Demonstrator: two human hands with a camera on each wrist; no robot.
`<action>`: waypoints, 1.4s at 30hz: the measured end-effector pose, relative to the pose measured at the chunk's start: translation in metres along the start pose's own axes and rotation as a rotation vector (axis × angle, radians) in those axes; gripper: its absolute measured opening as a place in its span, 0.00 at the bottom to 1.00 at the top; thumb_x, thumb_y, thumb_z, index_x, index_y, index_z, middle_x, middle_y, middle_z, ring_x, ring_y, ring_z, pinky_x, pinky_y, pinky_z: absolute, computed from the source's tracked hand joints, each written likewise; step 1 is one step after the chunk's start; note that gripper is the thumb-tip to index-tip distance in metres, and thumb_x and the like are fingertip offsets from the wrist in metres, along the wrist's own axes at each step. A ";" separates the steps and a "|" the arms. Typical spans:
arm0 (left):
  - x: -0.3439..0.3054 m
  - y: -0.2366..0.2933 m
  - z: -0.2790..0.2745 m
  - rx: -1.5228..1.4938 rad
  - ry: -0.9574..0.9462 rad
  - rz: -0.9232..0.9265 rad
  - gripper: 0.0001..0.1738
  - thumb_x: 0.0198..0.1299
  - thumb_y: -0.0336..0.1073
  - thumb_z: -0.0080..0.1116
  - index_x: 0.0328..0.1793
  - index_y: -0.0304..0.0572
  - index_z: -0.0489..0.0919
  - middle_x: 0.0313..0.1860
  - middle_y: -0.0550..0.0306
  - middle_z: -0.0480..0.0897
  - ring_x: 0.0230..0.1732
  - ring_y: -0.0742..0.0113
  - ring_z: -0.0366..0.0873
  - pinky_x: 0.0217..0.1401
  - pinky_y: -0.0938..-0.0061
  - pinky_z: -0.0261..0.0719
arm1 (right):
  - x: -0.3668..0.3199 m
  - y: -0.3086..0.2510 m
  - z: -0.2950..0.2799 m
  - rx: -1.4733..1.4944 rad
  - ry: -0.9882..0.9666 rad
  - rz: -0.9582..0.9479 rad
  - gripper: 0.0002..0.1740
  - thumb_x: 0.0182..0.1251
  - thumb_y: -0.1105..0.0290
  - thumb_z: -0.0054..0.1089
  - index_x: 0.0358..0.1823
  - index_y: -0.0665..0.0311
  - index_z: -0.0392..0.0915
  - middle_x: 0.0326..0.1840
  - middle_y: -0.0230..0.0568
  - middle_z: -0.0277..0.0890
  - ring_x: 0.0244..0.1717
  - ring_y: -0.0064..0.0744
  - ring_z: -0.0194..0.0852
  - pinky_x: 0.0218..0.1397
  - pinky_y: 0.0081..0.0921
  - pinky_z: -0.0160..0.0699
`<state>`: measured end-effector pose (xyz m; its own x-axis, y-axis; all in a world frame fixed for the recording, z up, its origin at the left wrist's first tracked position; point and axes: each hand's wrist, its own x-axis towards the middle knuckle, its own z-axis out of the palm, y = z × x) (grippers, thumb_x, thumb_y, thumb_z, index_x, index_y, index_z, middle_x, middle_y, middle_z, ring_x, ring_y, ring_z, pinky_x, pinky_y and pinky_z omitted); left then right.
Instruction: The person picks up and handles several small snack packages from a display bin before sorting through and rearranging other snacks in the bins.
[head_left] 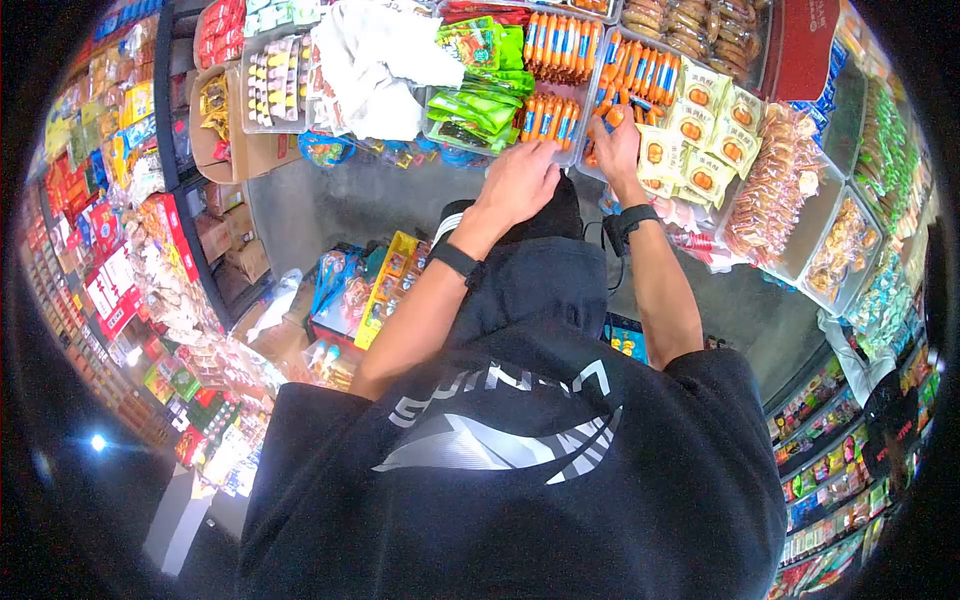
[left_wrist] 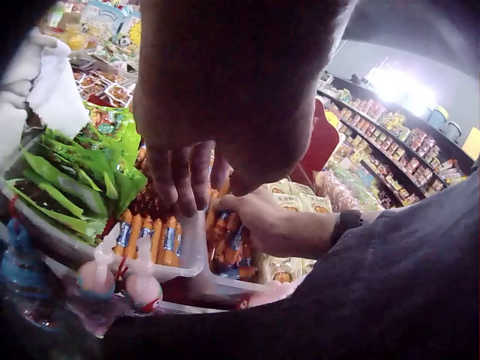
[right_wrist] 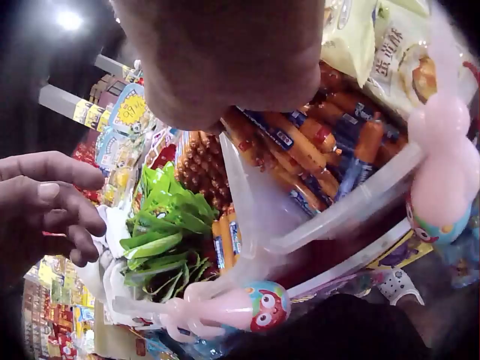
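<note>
In the head view my right hand [head_left: 615,150] reaches into a clear plastic bin of orange wrapped sausages [right_wrist: 292,142], with an orange sausage end [head_left: 613,118] between thumb and fingers. In the right wrist view the wrist covers these fingers. My left hand [head_left: 522,185] hangs at the front of the neighbouring bin, over more orange sausages [head_left: 545,118]. Its fingers [right_wrist: 71,206] are loosely bent with nothing between them in the right wrist view. Between the two sausage bins stands a pale plastic wall [right_wrist: 241,191].
Green packets [head_left: 485,110] fill the bin section on the left, beside a white cloth [head_left: 375,65]. To the right lie cream-coloured pastry packets [head_left: 700,130] and a heap of wrapped snacks [head_left: 775,185]. Pink toy figures [right_wrist: 232,306] hang along the front edge.
</note>
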<state>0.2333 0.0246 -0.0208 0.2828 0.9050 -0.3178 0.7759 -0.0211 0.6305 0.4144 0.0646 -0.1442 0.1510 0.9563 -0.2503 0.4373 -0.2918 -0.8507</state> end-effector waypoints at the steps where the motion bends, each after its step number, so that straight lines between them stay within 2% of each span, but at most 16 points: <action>1: 0.001 0.003 0.002 0.005 -0.001 0.002 0.14 0.66 0.36 0.56 0.55 0.39 0.77 0.44 0.41 0.83 0.47 0.40 0.82 0.49 0.52 0.81 | 0.001 0.000 0.000 0.004 0.003 0.000 0.17 0.65 0.67 0.63 0.49 0.69 0.72 0.44 0.58 0.80 0.47 0.59 0.81 0.53 0.46 0.77; 8: 0.013 0.008 -0.001 -0.093 0.059 0.020 0.15 0.67 0.35 0.57 0.56 0.36 0.78 0.45 0.43 0.84 0.46 0.49 0.85 0.51 0.58 0.82 | 0.011 -0.008 -0.013 0.233 0.121 -0.070 0.16 0.68 0.66 0.63 0.51 0.69 0.75 0.43 0.50 0.84 0.44 0.46 0.85 0.51 0.40 0.81; 10: 0.021 -0.001 0.006 -0.465 0.070 -0.161 0.16 0.70 0.40 0.56 0.56 0.37 0.78 0.43 0.48 0.84 0.45 0.58 0.86 0.49 0.62 0.83 | 0.009 -0.028 -0.030 0.591 -0.155 0.250 0.11 0.70 0.68 0.61 0.48 0.68 0.78 0.40 0.42 0.85 0.38 0.33 0.86 0.42 0.33 0.84; 11: 0.027 -0.006 0.009 -0.467 0.071 -0.168 0.16 0.70 0.40 0.56 0.56 0.37 0.78 0.43 0.48 0.84 0.45 0.58 0.86 0.49 0.62 0.83 | 0.008 -0.040 -0.037 0.588 -0.161 0.254 0.11 0.70 0.68 0.61 0.48 0.68 0.78 0.40 0.42 0.85 0.38 0.33 0.86 0.42 0.33 0.84; 13: 0.037 -0.003 0.004 -0.921 0.029 -0.452 0.20 0.74 0.48 0.51 0.56 0.38 0.78 0.43 0.52 0.84 0.43 0.63 0.85 0.47 0.66 0.83 | 0.005 -0.060 -0.046 0.815 -0.212 0.397 0.07 0.71 0.71 0.60 0.45 0.67 0.80 0.36 0.38 0.85 0.34 0.28 0.85 0.35 0.28 0.84; 14: 0.040 0.001 0.003 -1.098 -0.008 -0.633 0.25 0.74 0.55 0.45 0.58 0.39 0.76 0.48 0.49 0.83 0.46 0.58 0.84 0.49 0.63 0.83 | 0.005 -0.060 -0.043 0.995 -0.204 0.328 0.08 0.71 0.72 0.60 0.46 0.68 0.80 0.38 0.40 0.85 0.35 0.30 0.86 0.36 0.29 0.85; 15: 0.042 0.000 0.003 -1.095 -0.003 -0.626 0.25 0.74 0.55 0.45 0.58 0.39 0.76 0.48 0.49 0.83 0.46 0.58 0.84 0.49 0.63 0.83 | 0.004 -0.072 -0.046 0.998 -0.205 0.320 0.08 0.71 0.72 0.60 0.46 0.68 0.80 0.38 0.40 0.85 0.35 0.30 0.86 0.36 0.29 0.85; 17: 0.047 -0.003 0.004 -1.728 -0.153 -0.802 0.30 0.72 0.61 0.43 0.63 0.45 0.74 0.53 0.50 0.83 0.52 0.54 0.82 0.53 0.57 0.81 | -0.006 -0.103 -0.058 1.083 -0.311 0.322 0.08 0.71 0.73 0.60 0.48 0.68 0.79 0.40 0.40 0.85 0.37 0.30 0.86 0.40 0.29 0.85; 18: 0.050 0.003 0.003 -1.776 -0.113 -0.864 0.33 0.73 0.63 0.38 0.67 0.46 0.74 0.60 0.48 0.81 0.61 0.53 0.79 0.62 0.51 0.77 | -0.008 -0.106 -0.056 1.073 -0.328 0.288 0.10 0.70 0.73 0.62 0.50 0.67 0.78 0.41 0.37 0.84 0.38 0.28 0.85 0.43 0.27 0.84; 19: 0.049 0.007 -0.001 -1.771 -0.120 -0.864 0.33 0.73 0.63 0.38 0.67 0.46 0.74 0.60 0.48 0.81 0.61 0.53 0.79 0.62 0.51 0.77 | -0.012 -0.107 -0.054 1.076 -0.320 0.287 0.10 0.70 0.73 0.62 0.50 0.67 0.78 0.41 0.37 0.84 0.38 0.28 0.85 0.43 0.27 0.84; 21: 0.048 0.014 -0.008 -1.932 -0.374 -0.584 0.35 0.73 0.64 0.36 0.70 0.47 0.73 0.62 0.50 0.81 0.61 0.53 0.80 0.61 0.49 0.79 | -0.017 -0.110 -0.050 0.873 -0.378 0.186 0.11 0.69 0.73 0.63 0.51 0.65 0.78 0.39 0.33 0.83 0.39 0.24 0.83 0.43 0.25 0.82; 22: 0.050 0.016 -0.010 -1.886 -0.393 -0.591 0.32 0.74 0.62 0.35 0.72 0.54 0.72 0.65 0.51 0.78 0.63 0.53 0.78 0.64 0.45 0.77 | -0.020 -0.114 -0.053 0.774 -0.416 0.225 0.12 0.68 0.72 0.65 0.51 0.63 0.78 0.38 0.31 0.82 0.39 0.21 0.81 0.43 0.24 0.81; 25: 0.046 0.012 -0.010 -1.863 -0.484 -0.581 0.31 0.74 0.62 0.36 0.70 0.53 0.73 0.64 0.52 0.80 0.61 0.54 0.80 0.61 0.47 0.80 | -0.025 -0.119 -0.053 0.755 -0.473 0.158 0.14 0.67 0.73 0.65 0.53 0.64 0.77 0.41 0.30 0.81 0.41 0.22 0.81 0.46 0.24 0.81; 30: 0.038 0.017 -0.010 -1.864 -0.432 -0.600 0.30 0.74 0.62 0.37 0.69 0.54 0.74 0.60 0.54 0.82 0.58 0.57 0.81 0.58 0.50 0.82 | -0.030 -0.122 -0.058 0.742 -0.482 0.099 0.17 0.65 0.75 0.67 0.54 0.64 0.75 0.44 0.30 0.80 0.45 0.23 0.80 0.50 0.24 0.80; 35: 0.040 0.022 -0.006 -1.914 -0.250 -0.609 0.25 0.77 0.53 0.38 0.66 0.49 0.77 0.58 0.57 0.83 0.57 0.64 0.82 0.60 0.64 0.82 | -0.036 -0.133 -0.061 0.798 -0.526 0.106 0.17 0.63 0.76 0.69 0.52 0.63 0.75 0.46 0.29 0.80 0.49 0.21 0.78 0.53 0.23 0.79; 42: 0.044 0.025 -0.010 -1.882 -0.133 -0.577 0.24 0.79 0.51 0.37 0.66 0.49 0.76 0.62 0.57 0.81 0.64 0.61 0.79 0.68 0.59 0.76 | -0.037 -0.146 -0.046 0.842 -0.358 0.084 0.20 0.56 0.79 0.74 0.48 0.60 0.77 0.42 0.26 0.80 0.44 0.18 0.78 0.51 0.22 0.79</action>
<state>0.2595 0.0681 -0.0118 0.3618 0.6041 -0.7101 -0.6767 0.6941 0.2456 0.3859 0.0707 0.0112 -0.1922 0.9222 -0.3356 -0.3736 -0.3850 -0.8439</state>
